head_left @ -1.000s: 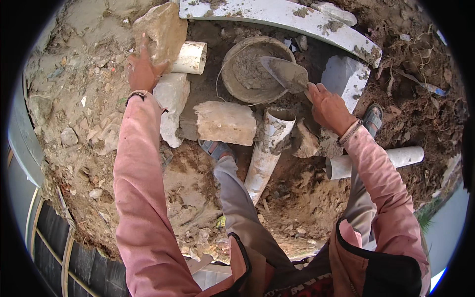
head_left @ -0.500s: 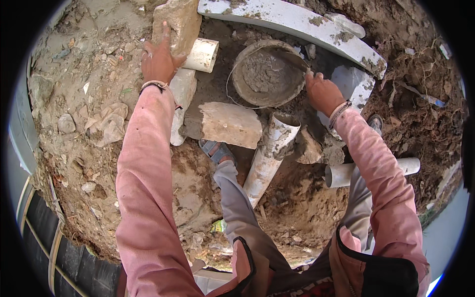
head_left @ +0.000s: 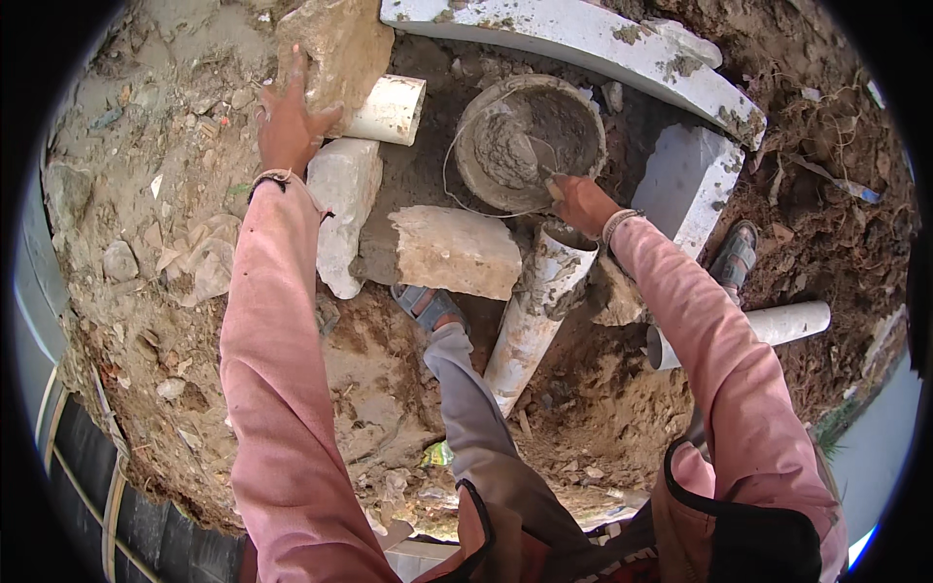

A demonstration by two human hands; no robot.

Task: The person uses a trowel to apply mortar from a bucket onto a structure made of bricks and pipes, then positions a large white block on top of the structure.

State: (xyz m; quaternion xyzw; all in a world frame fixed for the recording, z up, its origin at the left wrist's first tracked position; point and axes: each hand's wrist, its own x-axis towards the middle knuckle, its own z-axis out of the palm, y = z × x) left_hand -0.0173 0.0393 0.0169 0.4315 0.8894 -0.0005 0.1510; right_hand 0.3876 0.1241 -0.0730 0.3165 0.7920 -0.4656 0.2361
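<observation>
My left hand [head_left: 292,126] rests with fingers spread against a big tan stone [head_left: 345,39], beside a short white pipe [head_left: 384,112] lying above a pale stone [head_left: 340,214]. My right hand [head_left: 583,204] grips a trowel [head_left: 536,155], whose blade is in the grey mortar [head_left: 505,136] in a round bucket [head_left: 471,170] with a wire handle. A rough beige block [head_left: 457,248] lies just below the bucket. Beside it a long, mud-smeared white pipe [head_left: 525,340] slants down toward my legs, its upper end just under my right hand.
A long white concrete piece [head_left: 544,34] borders the top, and a grey-white slab [head_left: 695,185] stands at the right. Another white pipe [head_left: 777,325] lies at lower right. My sandalled feet [head_left: 423,306] stand on rubble and soil. A dark ribbed surface [head_left: 185,525] shows at lower left.
My right hand has moved left, taking the trowel from the bucket's right rim further into the mortar. My left hand has stayed on the tan stone, shifting slightly with the view.
</observation>
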